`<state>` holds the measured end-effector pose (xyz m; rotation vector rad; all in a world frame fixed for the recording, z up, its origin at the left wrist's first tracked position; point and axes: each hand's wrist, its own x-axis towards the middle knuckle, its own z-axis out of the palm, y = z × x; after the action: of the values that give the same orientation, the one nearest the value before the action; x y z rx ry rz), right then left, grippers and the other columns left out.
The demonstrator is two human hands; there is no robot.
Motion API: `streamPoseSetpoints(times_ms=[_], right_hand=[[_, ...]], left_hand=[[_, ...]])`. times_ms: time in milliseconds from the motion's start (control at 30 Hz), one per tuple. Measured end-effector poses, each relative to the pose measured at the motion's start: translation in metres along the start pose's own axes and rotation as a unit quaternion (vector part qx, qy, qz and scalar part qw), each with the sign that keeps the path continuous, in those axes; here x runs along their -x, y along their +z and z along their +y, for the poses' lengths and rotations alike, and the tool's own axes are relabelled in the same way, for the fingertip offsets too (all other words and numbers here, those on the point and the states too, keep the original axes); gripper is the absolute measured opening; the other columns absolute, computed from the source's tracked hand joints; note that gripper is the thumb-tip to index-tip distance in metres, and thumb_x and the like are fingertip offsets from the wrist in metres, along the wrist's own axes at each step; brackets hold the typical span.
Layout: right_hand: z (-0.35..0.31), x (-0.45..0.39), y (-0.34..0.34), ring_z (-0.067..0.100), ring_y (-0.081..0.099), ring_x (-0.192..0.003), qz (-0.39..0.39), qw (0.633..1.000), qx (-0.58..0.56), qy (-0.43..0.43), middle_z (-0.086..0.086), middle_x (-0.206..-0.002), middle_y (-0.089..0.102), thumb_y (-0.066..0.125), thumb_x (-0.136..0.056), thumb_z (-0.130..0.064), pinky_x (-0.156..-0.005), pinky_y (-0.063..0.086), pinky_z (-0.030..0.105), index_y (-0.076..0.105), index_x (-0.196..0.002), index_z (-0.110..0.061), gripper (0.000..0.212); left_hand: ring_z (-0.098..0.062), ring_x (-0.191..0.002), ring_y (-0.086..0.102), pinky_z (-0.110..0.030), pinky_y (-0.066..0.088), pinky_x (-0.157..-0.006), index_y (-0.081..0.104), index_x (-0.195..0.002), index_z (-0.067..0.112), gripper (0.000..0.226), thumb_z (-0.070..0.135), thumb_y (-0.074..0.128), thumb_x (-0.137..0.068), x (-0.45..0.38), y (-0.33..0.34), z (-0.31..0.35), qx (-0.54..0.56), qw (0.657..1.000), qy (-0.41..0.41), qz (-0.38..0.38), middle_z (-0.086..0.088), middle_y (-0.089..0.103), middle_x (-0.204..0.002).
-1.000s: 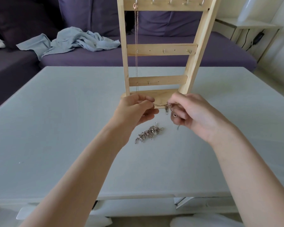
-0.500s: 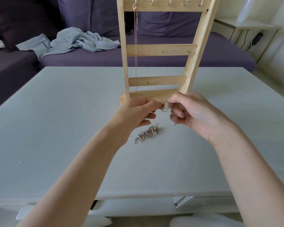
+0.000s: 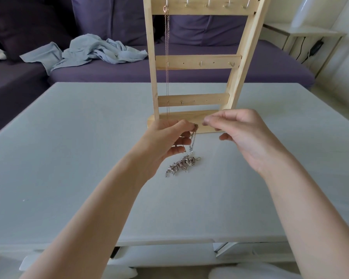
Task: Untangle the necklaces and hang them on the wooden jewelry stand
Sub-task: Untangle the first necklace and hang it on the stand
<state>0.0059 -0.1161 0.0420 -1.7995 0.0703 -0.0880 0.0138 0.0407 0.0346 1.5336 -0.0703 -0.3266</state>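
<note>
A wooden jewelry stand (image 3: 197, 62) rises at the table's far middle, with hooks on its rungs. One thin rose-gold necklace (image 3: 166, 47) hangs from the top-left hook. My left hand (image 3: 167, 141) pinches a silver chain (image 3: 193, 140) in front of the stand's base. The chain drops to a tangled silver pile (image 3: 181, 164) on the table. My right hand (image 3: 242, 135) hovers just to the right, thumb and forefinger close together and blurred. I see no chain in them.
The pale grey table (image 3: 69, 141) spreads wide around the pile. Behind it is a purple sofa (image 3: 210, 73) with a crumpled light-blue cloth (image 3: 93, 50). A white side table (image 3: 302, 34) with a cable stands at the back right.
My hands were together on the chain's clasp; now my right hand has drawn away to the right. The chain hangs straight down from my left hand.
</note>
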Motion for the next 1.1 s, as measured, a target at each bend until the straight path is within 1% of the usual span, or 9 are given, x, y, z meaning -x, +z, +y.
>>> streamPoseSetpoints(times_ms=[100, 233, 400, 600, 733, 833, 900, 1000, 1100], right_hand=[[0.0007, 0.0019, 0.0007, 0.001, 0.055, -0.076, -0.038, 0.999, 0.016, 0.010, -0.009, -0.078, 0.070, 0.070, -0.080, -0.023, -0.068, 0.040, 0.020, 0.075, -0.081, -0.013, 0.010], [0.0016, 0.0029, 0.0027, -0.001, 0.060, -0.083, -0.065, 0.997, 0.031, 0.009, -0.005, -0.091, 0.074, 0.073, -0.077, -0.025, -0.067, 0.040, 0.019, 0.076, -0.089, -0.014, 0.016], [0.0017, 0.0017, 0.0021, -0.001, 0.060, -0.077, -0.064, 0.997, 0.046, 0.011, -0.007, -0.082, 0.073, 0.075, -0.077, -0.021, -0.065, 0.042, 0.017, 0.074, -0.078, -0.018, 0.003], [0.0032, -0.0007, 0.0016, 0.011, 0.059, -0.088, -0.049, 0.998, 0.040, 0.026, 0.008, -0.091, 0.071, 0.070, -0.078, -0.015, -0.071, 0.045, 0.023, 0.073, -0.078, -0.007, 0.009], [0.0013, 0.0004, 0.0004, 0.011, 0.056, -0.083, -0.078, 0.996, 0.015, 0.034, 0.004, -0.081, 0.065, 0.067, -0.080, -0.011, -0.069, 0.044, 0.023, 0.070, -0.073, -0.007, 0.009], [0.0009, 0.0015, 0.0007, 0.011, 0.054, -0.082, -0.086, 0.995, 0.020, 0.039, 0.003, -0.082, 0.062, 0.066, -0.081, -0.011, -0.067, 0.043, 0.023, 0.069, -0.076, -0.007, 0.008], [0.0008, 0.0019, 0.0013, 0.011, 0.054, -0.080, -0.090, 0.995, 0.011, 0.044, 0.000, -0.081, 0.062, 0.063, -0.083, -0.011, -0.066, 0.042, 0.023, 0.065, -0.070, -0.013, 0.014], [-0.0001, 0.0028, 0.0033, 0.013, 0.054, -0.076, -0.099, 0.993, -0.022, 0.052, -0.004, -0.072, 0.061, 0.056, -0.085, -0.010, -0.063, 0.041, 0.022, 0.059, -0.061, -0.017, 0.025], [-0.0006, 0.0028, 0.0060, 0.014, 0.053, -0.075, -0.116, 0.991, -0.022, 0.058, 0.003, -0.074, 0.061, 0.050, -0.084, -0.009, -0.062, 0.042, 0.023, 0.056, -0.056, -0.016, 0.029]], left_hand=[[-0.006, -0.059, 0.053, -0.017, 0.046, -0.059, 0.062, -0.077, 0.012, 0.016, 0.016, 0.055, -0.091, 0.0000, 0.0006, -0.0004, 0.003, 1.000, 0.002, -0.004, 0.004, 0.055, -0.068], [-0.008, -0.060, 0.053, -0.021, 0.046, -0.061, 0.062, -0.075, 0.012, 0.017, 0.015, 0.055, -0.090, -0.0006, 0.0014, -0.0021, 0.000, 1.000, -0.008, -0.002, 0.004, 0.055, -0.067], [-0.006, -0.059, 0.055, -0.021, 0.047, -0.064, 0.063, -0.075, 0.012, 0.017, 0.017, 0.055, -0.090, -0.0019, 0.0015, -0.0028, -0.058, 0.998, -0.012, -0.001, 0.004, 0.054, -0.069], [-0.001, -0.059, 0.062, -0.014, 0.048, -0.060, 0.063, -0.089, 0.014, 0.009, 0.017, 0.055, -0.092, -0.0017, 0.0016, -0.0011, -0.081, 0.996, 0.012, 0.030, 0.005, 0.062, -0.078], [-0.002, -0.063, 0.063, -0.015, 0.048, -0.061, 0.070, -0.087, 0.018, 0.014, 0.012, 0.058, -0.091, -0.0011, -0.0005, -0.0002, -0.107, 0.992, 0.059, 0.026, 0.005, 0.068, -0.085], [-0.001, -0.061, 0.063, -0.014, 0.046, -0.057, 0.070, -0.078, 0.022, 0.018, 0.008, 0.064, -0.087, 0.0007, -0.0002, -0.0002, -0.153, 0.983, 0.102, 0.019, 0.014, 0.068, -0.071], [0.001, -0.058, 0.062, -0.011, 0.044, -0.052, 0.069, -0.073, 0.023, 0.019, 0.008, 0.067, -0.084, 0.0011, -0.0001, 0.0002, -0.170, 0.977, 0.123, 0.027, 0.017, 0.066, -0.063], [0.001, -0.056, 0.060, -0.011, 0.043, -0.051, 0.068, -0.070, 0.023, 0.019, 0.008, 0.069, -0.082, 0.0011, 0.0008, 0.0003, -0.184, 0.973, 0.137, 0.019, 0.015, 0.065, -0.059], [-0.001, -0.057, 0.058, -0.012, 0.043, -0.052, 0.066, -0.071, 0.019, 0.017, 0.006, 0.066, -0.083, 0.0020, 0.0036, -0.0009, -0.181, 0.975, 0.126, -0.002, 0.013, 0.063, -0.060]])
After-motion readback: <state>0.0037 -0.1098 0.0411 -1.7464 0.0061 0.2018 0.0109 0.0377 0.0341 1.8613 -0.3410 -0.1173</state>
